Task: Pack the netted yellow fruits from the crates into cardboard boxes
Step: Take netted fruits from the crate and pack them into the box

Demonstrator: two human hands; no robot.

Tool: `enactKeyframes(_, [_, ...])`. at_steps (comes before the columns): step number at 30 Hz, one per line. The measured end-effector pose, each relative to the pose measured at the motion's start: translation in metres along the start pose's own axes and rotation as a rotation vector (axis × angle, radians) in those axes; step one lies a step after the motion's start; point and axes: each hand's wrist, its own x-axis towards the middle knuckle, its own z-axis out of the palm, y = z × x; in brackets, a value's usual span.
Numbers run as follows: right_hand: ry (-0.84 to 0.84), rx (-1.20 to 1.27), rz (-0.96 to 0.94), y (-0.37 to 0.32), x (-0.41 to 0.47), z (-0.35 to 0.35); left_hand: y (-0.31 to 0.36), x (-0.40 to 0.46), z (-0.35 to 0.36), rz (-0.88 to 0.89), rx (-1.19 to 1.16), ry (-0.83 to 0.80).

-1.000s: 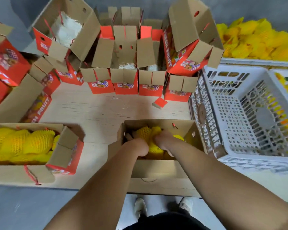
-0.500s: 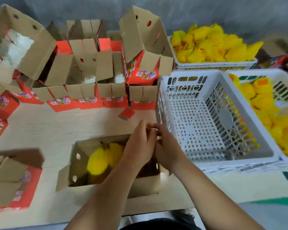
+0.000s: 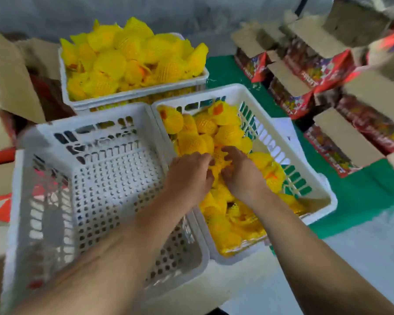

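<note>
A white crate [image 3: 323,189] right of centre holds several netted yellow fruits [image 3: 205,127]. Both my hands reach into it. My left hand [image 3: 189,176] and my right hand [image 3: 242,175] sit close together, and their fingers curl onto one netted fruit [image 3: 221,158] between them. A second white crate [image 3: 135,94] at the back is heaped with more netted fruits [image 3: 127,57]. Red-and-brown cardboard boxes [image 3: 316,71] with open flaps stand at the right, blurred. The box I was packing is out of view.
An empty white perforated crate [image 3: 89,120] stands directly left of the fruit crate, under my left forearm. A brown cardboard flap [image 3: 11,83] rises at the far left. A green surface [image 3: 359,201] lies between the fruit crate and the boxes at the right.
The view has swung right, away from the cardboard box on the table. Both hands left that box, crossed the empty crate and now rest among the fruits in the right crate.
</note>
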Motion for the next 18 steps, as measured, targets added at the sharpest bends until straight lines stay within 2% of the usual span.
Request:
enactKeyframes(4, [-0.249,-0.545,0.209,0.065,0.062,-0.009,-0.013,0.056,0.028,-0.097,0.366,-0.211])
enactKeyframes(6, [-0.278,-0.685,0.228,0.087,0.071,-0.001,-0.019,0.082,0.032,-0.236,0.381,-0.288])
enactKeyframes(9, [-0.144,-0.723,0.234,0.103,0.073,0.01,-0.027,0.107,0.038,-0.375,0.293,-0.363])
enactKeyframes(13, [-0.118,-0.756,0.236,0.101,0.078,0.014,-0.031,0.107,0.047,-0.378,0.353,-0.47])
enactKeyframes(18, [-0.108,-0.693,0.171,0.102,0.078,0.005,-0.026,0.108,0.041,-0.4,0.305,-0.372])
